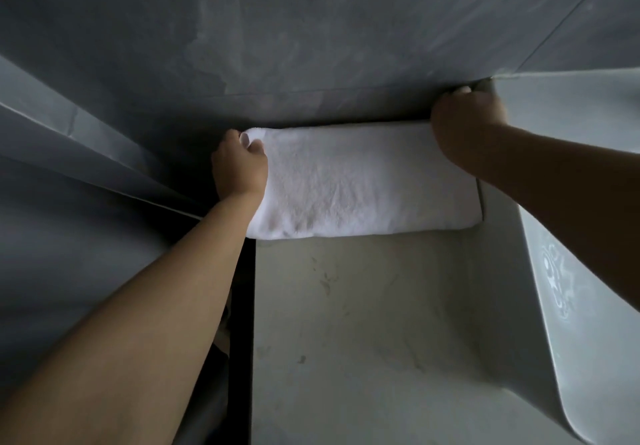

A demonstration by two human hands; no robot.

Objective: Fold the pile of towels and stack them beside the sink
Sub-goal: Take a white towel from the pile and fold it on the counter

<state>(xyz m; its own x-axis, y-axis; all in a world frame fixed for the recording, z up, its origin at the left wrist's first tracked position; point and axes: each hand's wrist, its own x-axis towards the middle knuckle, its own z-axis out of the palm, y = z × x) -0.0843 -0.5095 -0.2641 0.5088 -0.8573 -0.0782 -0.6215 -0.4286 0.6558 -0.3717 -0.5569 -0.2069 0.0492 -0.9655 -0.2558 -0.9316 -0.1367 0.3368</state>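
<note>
Gripping the left end of a folded white terry towel (363, 181), left hand (239, 167) has thumb and fingers curled round the rolled edge. Towel is a soft oblong, lying flat on the matte pale countertop (346, 323) against the grey marbled wall tile (277, 28). Right hand (464, 125) clamps its far right corner. Glossy white ceramic sink (588, 306) sits just beside.

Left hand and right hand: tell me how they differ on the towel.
The left hand pinches the towel at its far left corner, thumb on top; the right hand is at the far right end, its fingers hidden. The left hand is beside the grey wall; the right hand is next to the sink. Both meet the same folded white towel.
</note>
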